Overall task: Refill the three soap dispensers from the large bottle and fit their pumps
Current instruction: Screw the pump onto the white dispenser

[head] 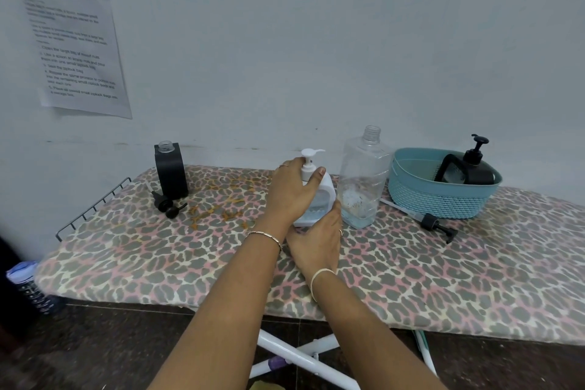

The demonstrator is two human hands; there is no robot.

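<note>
The white dispenser (pixel 326 196), standing mid-way along the ironing board (pixel 126 263), is gripped low round its body by the right hand (pixel 316 241), while its pump collar is held in the curled fingers of the left hand (pixel 292 190). A crooked thread could let soap leak, and the uncapped large bottle (pixel 364 180) just beside could be toppled by an elbowed twist. Open room is left toward the near edge and leftward.

Just left of the large clear bottle (pixel 364 174) stands a white soap dispenser (pixel 326 196). The left hand (pixel 292 193) grips its white pump (pixel 308 157) and the right hand (pixel 316 244) holds its base. Farther left stands an uncapped black dispenser (pixel 171 169) with a black pump (pixel 166 204) lying beside it. Right of the bottle, a teal basket (pixel 443 199) holds a pumped black dispenser (pixel 474 168), and a tubed pump (pixel 438 225) lies in front.
</note>
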